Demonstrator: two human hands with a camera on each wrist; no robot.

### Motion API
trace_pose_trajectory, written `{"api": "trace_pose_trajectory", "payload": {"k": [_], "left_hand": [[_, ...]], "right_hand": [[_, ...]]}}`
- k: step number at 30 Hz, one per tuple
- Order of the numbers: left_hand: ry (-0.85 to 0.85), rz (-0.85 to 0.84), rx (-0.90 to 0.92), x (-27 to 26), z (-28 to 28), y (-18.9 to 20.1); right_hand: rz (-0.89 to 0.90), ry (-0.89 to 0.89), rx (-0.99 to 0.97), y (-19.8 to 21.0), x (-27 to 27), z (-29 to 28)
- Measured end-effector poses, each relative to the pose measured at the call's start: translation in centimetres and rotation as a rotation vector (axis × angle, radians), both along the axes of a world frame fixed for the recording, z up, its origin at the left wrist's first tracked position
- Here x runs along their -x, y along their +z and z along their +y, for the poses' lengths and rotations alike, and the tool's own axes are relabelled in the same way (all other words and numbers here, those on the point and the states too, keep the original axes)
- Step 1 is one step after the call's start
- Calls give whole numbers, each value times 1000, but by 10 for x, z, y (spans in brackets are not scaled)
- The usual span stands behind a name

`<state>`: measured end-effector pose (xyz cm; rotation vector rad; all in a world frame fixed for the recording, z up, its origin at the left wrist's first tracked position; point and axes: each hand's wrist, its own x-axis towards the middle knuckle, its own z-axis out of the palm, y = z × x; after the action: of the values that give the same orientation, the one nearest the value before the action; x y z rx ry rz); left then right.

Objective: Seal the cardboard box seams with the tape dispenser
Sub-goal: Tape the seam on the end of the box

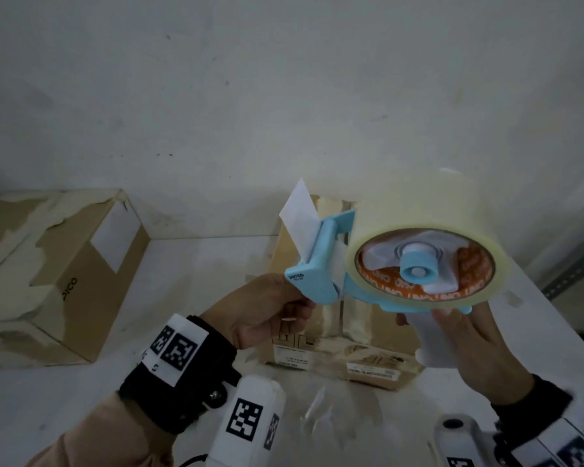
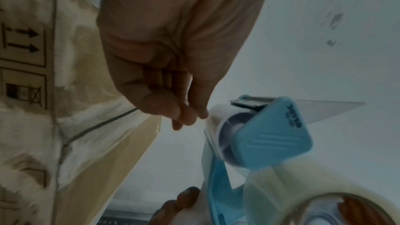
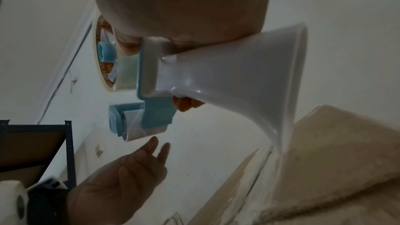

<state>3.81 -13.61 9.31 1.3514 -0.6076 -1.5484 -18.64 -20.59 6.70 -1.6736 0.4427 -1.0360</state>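
Observation:
My right hand (image 1: 452,328) grips the white handle (image 1: 425,345) of a blue-and-white tape dispenser (image 1: 321,264), held up in the air with its big clear tape roll (image 1: 418,210) facing me. At the dispenser's front roller (image 2: 218,117), my left hand (image 1: 300,301) pinches the thin clear tape end between thumb and fingertips (image 2: 188,115). A clear flap (image 1: 297,207) sticks up from the front. Below the dispenser a taped cardboard box (image 1: 317,348) stands on the white table (image 1: 199,264); it also shows in the left wrist view (image 2: 32,126) and right wrist view (image 3: 335,160).
A second, larger cardboard box (image 1: 64,274) with torn tape sits at the table's left, against the wall. Crumpled clear tape scraps (image 1: 317,409) lie near the front edge. A dark metal shelf (image 1: 573,271) stands off the table's right side.

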Motion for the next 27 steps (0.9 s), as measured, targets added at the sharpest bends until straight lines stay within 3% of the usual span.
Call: {"api": "trace_pose_trajectory", "payload": {"k": [7, 15, 21, 27], "left_hand": [[34, -98, 28, -3, 5, -3], [100, -47, 29, -1, 7, -6], [108, -159, 0, -9, 8, -8], [135, -341, -7, -15, 12, -18]], "right_hand": [[10, 17, -7, 5, -9, 5], [27, 30, 22, 3, -14, 4], [-1, 69, 22, 4, -13, 2], [93, 154, 71, 6, -14, 0]]}}
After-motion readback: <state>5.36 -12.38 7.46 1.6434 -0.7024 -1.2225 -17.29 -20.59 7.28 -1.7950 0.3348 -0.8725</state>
